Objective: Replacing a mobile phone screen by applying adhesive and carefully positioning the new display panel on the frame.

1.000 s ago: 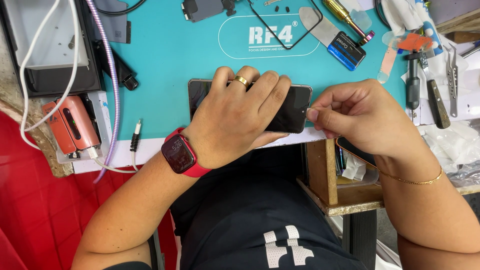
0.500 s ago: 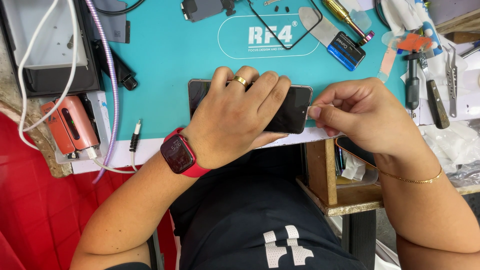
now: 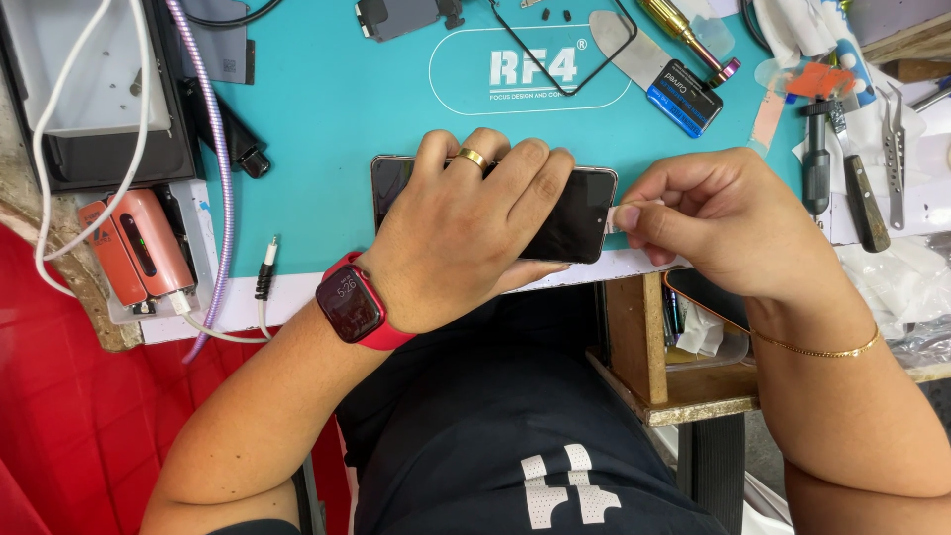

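An orange charger [image 3: 139,248] sits at the left edge of the teal surface [image 3: 327,109]. The left hand [image 3: 466,233] lies palm down over a dark phone [image 3: 575,213], fingers spread and pressing it flat near the front edge. It looks thin, smooth-glassed and breakable; best held by its edges. The right hand [image 3: 713,223] pinches a small pale tab [image 3: 626,216] at the phone's right end, wrist bent inward

A glossy black glass-fronted phone [image 3: 580,223] with a thin metal rim lies on a smooth matt teal rubbery work mat [image 3: 327,119], beside a bare rough-edged wooden shelf [image 3: 684,401].
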